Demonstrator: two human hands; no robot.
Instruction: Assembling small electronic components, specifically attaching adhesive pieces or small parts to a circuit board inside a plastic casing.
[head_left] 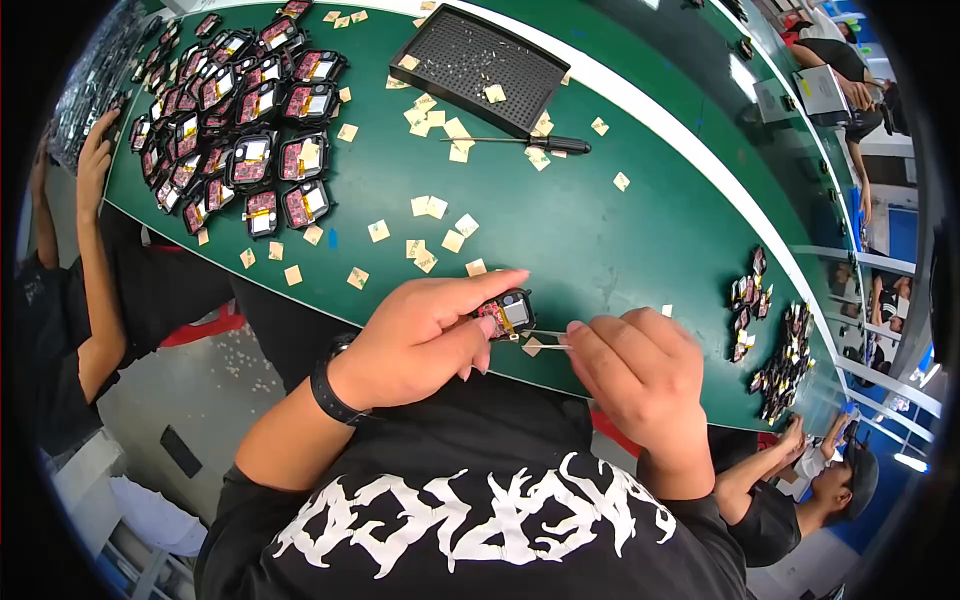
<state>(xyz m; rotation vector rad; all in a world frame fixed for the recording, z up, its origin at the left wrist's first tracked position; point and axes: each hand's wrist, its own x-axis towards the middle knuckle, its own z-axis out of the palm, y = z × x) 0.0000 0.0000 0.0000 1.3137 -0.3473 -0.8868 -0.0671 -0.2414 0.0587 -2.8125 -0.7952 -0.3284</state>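
My left hand [420,335] is closed around a small black device housing [516,309] near the table's front edge. Its open face shows a red circuit board and a silvery rectangular part. In my right hand [640,370] is a pair of tweezers [548,347], pinched between thumb and fingers. The two thin prongs point left at the lower right corner of the housing. Whether the tips touch it I cannot tell. A small tan square [531,346] shows by the prongs; whether it is gripped or lies on the table is unclear.
Many similar housings [252,160] are heaped on the green table [640,240] at the left, with more [785,365] at the right. Tan squares [378,231] lie scattered. A black tray [430,80] with small bits and a screwdriver [560,144] lie beyond my hands. Other people sit at both sides.
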